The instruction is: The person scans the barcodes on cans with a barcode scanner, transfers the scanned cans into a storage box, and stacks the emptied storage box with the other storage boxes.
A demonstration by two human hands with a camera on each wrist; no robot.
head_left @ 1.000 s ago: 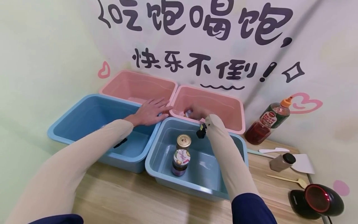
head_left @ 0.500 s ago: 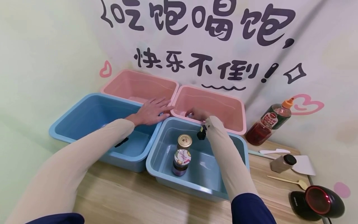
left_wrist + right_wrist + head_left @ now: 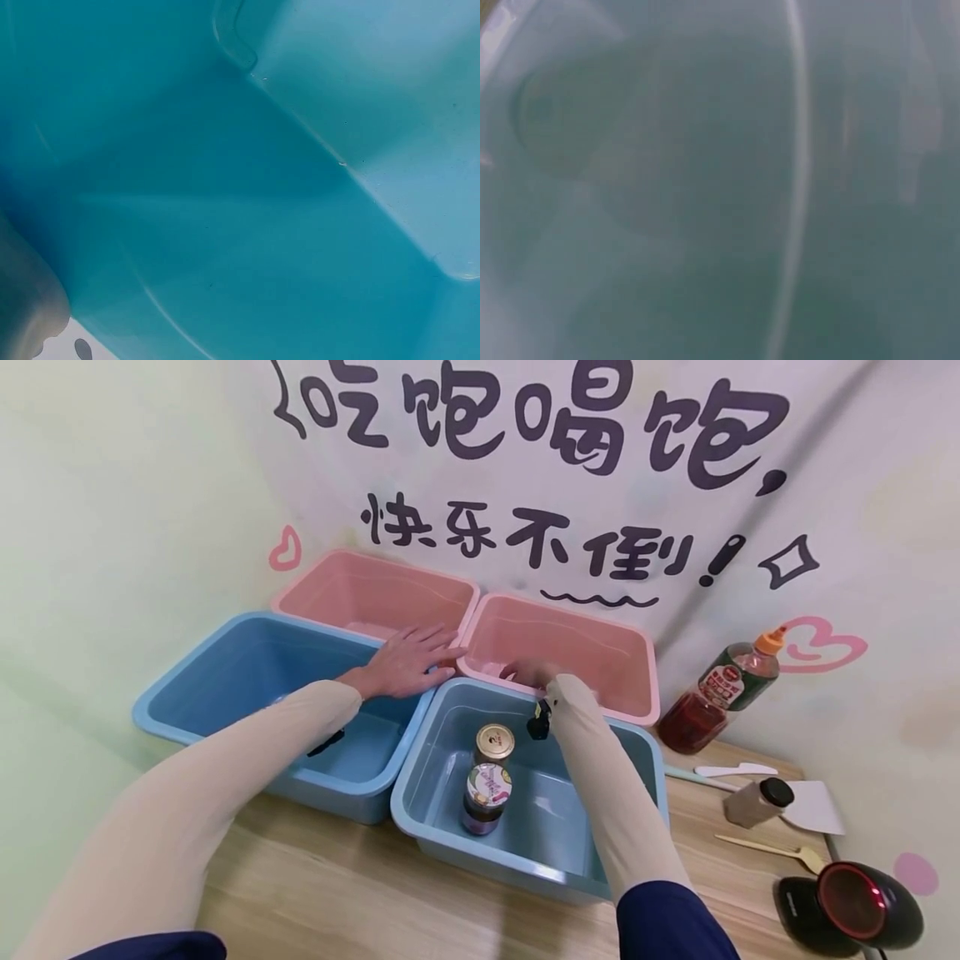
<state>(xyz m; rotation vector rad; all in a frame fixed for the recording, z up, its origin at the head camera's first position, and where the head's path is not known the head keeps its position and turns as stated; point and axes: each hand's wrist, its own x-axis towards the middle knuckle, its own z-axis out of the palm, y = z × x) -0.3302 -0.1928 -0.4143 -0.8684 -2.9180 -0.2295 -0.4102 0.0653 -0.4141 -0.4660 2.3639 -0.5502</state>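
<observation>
My left hand [image 3: 408, 662], its fingers straight, rests on the rims where the left blue bin [image 3: 187, 685], the left pink bin [image 3: 382, 581] and the right pink bin [image 3: 577, 614] meet. In the left wrist view only the edge of that hand [image 3: 26, 300] shows against blue plastic. My right hand [image 3: 531, 673] reaches down inside the right pink bin, near its front wall. Its fingertips are hidden, so what they hold cannot be seen. Below that forearm, the right blue bin [image 3: 420, 777] contains a gold-lidded jar [image 3: 495, 742] and a jar with a patterned lid [image 3: 487, 795].
At the right of the wooden table [image 3: 322, 877] stand a sauce bottle [image 3: 720, 693], a black-capped shaker [image 3: 759, 802] and a black device with a red-lit window [image 3: 855, 897]. A spatula [image 3: 813, 806], a white knife [image 3: 735, 769] and a wooden spoon [image 3: 780, 846] lie there too.
My right hand has sunk slightly lower in the right pink bin. The small pale thing seen at its fingers earlier is now out of sight. My left hand stays put.
</observation>
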